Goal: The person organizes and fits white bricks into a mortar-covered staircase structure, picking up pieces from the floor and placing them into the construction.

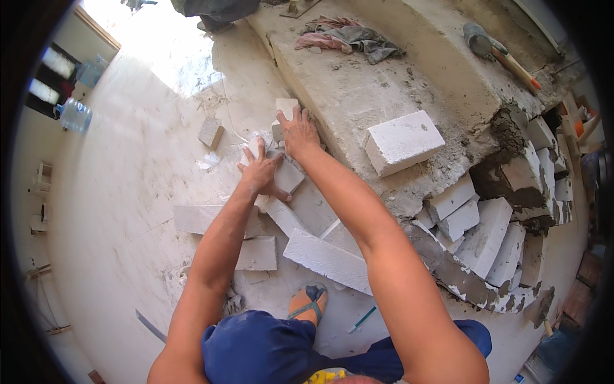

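1. Pale, dusty floor (128, 211), bounded on the right by broad, worn steps (345, 83); a clear water bottle (75, 116) stands near the left wall, and another person's dark-clothed leg (220, 9) enters at the top.
2. Right hand (299, 136): fingers bent over a small white block (287, 106) beside the lower step's edge; contact appears made, but whether the hand grasps cannot be told.
3. Left hand (260, 174): fingers and thumb spread, at the left end of a grey-faced block (291, 176); its grip likewise cannot be told.
4. Nearer the body, a long white block (329, 259) lies aslant among others, in front of a sandalled foot (310, 303).
5. On the steps: a large white block (406, 142), crumpled cloths (368, 41) and a mallet (480, 43).
6. Right of the steps, stacked blocks (489, 233) bear smears of grey mortar (457, 272).
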{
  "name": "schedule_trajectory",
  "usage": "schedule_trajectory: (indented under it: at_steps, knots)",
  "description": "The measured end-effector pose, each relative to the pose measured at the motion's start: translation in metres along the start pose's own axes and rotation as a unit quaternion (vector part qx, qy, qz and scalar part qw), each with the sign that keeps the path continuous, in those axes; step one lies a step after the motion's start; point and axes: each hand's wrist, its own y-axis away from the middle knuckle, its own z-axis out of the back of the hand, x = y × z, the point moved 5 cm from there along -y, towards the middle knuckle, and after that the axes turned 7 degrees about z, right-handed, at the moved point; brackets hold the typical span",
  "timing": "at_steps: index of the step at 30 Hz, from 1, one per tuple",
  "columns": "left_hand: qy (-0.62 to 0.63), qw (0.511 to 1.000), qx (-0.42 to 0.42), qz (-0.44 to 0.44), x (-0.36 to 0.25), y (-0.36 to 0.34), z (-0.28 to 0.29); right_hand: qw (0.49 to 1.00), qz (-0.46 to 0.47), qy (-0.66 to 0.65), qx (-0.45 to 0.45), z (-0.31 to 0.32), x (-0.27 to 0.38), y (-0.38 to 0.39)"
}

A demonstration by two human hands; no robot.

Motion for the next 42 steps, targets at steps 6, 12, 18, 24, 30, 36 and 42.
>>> schedule_trajectory:
  at_steps: [6, 12, 18, 24, 30, 36, 42]
  knots:
    - [0.046, 0.999, -0.009, -0.007, 0.016, -0.001, -0.008, 0.994, -0.009, 0.054, 0.099, -0.031, 0.004, -0.030]
    - [0.222, 0.968, -0.090, -0.074, 0.095, -0.005, 0.011, 0.986, 0.015, 0.023, 0.162, -0.031, 0.017, -0.011]
    - [0.274, 0.955, -0.059, -0.093, 0.117, -0.019, 0.018, 0.992, 0.014, 0.001, 0.123, -0.025, 0.023, 0.024]
    - [0.195, 0.977, -0.011, -0.085, 0.113, -0.025, 0.024, 0.971, -0.060, -0.184, 0.141, 0.015, 0.016, 0.052]
    - [0.166, 0.977, -0.083, -0.106, 0.093, -0.022, 0.013, 0.983, 0.017, -0.170, 0.062, 0.063, 0.030, 0.068]
    - [0.138, 0.972, -0.019, -0.191, 0.128, -0.059, -0.031, 0.966, 0.107, -0.235, 0.010, 0.155, 0.047, 0.081]
    - [0.172, 0.972, -0.046, -0.156, 0.148, -0.056, -0.037, 0.940, 0.130, -0.316, -0.008, 0.308, -0.007, 0.185]
